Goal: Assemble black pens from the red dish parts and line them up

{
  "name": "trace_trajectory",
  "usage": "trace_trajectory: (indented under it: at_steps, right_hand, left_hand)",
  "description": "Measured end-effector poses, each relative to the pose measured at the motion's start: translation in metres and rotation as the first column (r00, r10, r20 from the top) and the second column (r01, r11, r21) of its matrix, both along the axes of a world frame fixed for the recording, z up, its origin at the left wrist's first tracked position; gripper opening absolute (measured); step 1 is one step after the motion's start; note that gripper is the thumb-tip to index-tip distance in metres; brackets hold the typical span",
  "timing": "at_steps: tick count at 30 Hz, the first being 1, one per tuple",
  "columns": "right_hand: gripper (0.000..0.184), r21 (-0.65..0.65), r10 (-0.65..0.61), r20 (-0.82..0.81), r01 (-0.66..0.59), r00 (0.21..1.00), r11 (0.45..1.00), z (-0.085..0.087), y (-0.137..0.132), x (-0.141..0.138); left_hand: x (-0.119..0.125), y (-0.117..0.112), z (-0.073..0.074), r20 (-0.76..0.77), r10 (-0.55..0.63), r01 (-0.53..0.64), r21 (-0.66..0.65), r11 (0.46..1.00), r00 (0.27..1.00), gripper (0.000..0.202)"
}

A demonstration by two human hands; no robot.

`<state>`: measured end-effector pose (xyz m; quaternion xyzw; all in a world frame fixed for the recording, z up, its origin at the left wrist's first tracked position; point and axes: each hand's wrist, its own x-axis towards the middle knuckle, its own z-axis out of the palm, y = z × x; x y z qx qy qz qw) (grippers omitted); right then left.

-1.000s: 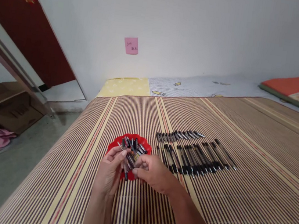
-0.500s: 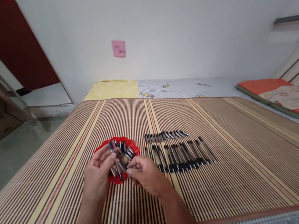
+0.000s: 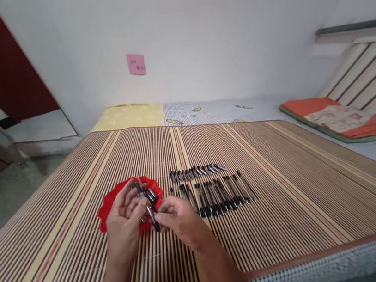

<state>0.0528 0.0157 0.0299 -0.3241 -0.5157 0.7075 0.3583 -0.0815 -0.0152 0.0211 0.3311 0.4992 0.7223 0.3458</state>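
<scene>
My left hand [image 3: 125, 225] is held over a red scalloped dish [image 3: 108, 202], its fingers curled round a bunch of dark pen parts [image 3: 147, 196]. My right hand [image 3: 178, 220] pinches one of those pen parts [image 3: 152, 217] at its near end, just right of the dish. To the right lie a row of assembled pens [image 3: 217, 192] and behind it a shorter row of pen caps [image 3: 195, 172], all side by side on the striped bamboo mat [image 3: 283, 182].
The mat covers a bed whose near edge [image 3: 324, 267] runs along the lower right. An orange-edged pillow [image 3: 341, 118] lies at the far right by a slatted headboard. A pink note [image 3: 136, 64] is stuck to the white wall. Floor and a cardboard box lie left.
The camera has swung right, so the dish and pens sit further left in view. My hands stay together over the dish, working on the pen parts.
</scene>
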Motion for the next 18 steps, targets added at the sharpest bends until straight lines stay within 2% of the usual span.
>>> trace_trajectory:
  at_steps: [4, 7, 9, 10, 11, 12, 13, 15, 18]
  right_hand:
    - [0.012, 0.048, -0.068, 0.059, 0.065, 0.996, 0.997, -0.001, -0.008, 0.031]
    - [0.013, 0.171, -0.208, 0.197, 0.175, 0.958, 0.969, -0.006, 0.002, 0.085]
    - [0.016, 0.315, -0.445, 0.355, 0.343, 0.822, 0.885, -0.013, 0.022, 0.136]
    - [0.016, 0.419, -0.57, 0.428, 0.404, 0.701, 0.813, -0.018, 0.036, 0.163]
    - [0.014, 0.514, -0.669, 0.516, 0.432, 0.535, 0.741, -0.024, 0.05, 0.189]
    - [0.011, 0.587, -0.711, 0.594, 0.402, 0.377, 0.703, -0.03, 0.064, 0.212]
    - [0.008, 0.609, -0.725, 0.622, 0.4, 0.295, 0.685, -0.036, 0.077, 0.232]
    - [0.01, 0.634, -0.73, 0.652, 0.381, 0.203, 0.673, -0.046, 0.098, 0.259]
    - [0.014, 0.646, -0.71, 0.696, 0.335, 0.113, 0.686, -0.059, 0.112, 0.27]
  left_hand:
    - [0.03, -0.001, -0.002, 0.012, -0.094, 0.094, -0.021, 0.995, 0.995, 0.07]
    - [0.042, -0.005, 0.001, 0.002, -0.2, 0.2, -0.052, 0.978, 0.98, 0.068]
    - [0.041, -0.007, 0.004, -0.028, -0.224, 0.221, -0.09, 0.971, 0.974, 0.059]
    - [0.038, -0.007, 0.005, -0.04, -0.217, 0.211, -0.109, 0.971, 0.975, 0.054]
    - [0.035, -0.007, 0.006, -0.048, -0.205, 0.198, -0.124, 0.972, 0.978, 0.051]
    - [0.031, -0.007, 0.007, -0.05, -0.195, 0.186, -0.136, 0.973, 0.98, 0.049]
    - [0.028, -0.007, 0.007, -0.047, -0.185, 0.177, -0.143, 0.974, 0.982, 0.048]
    - [0.024, -0.006, 0.006, -0.041, -0.171, 0.163, -0.157, 0.974, 0.984, 0.047]
    - [0.021, -0.004, 0.004, -0.04, -0.168, 0.157, -0.198, 0.968, 0.985, 0.05]
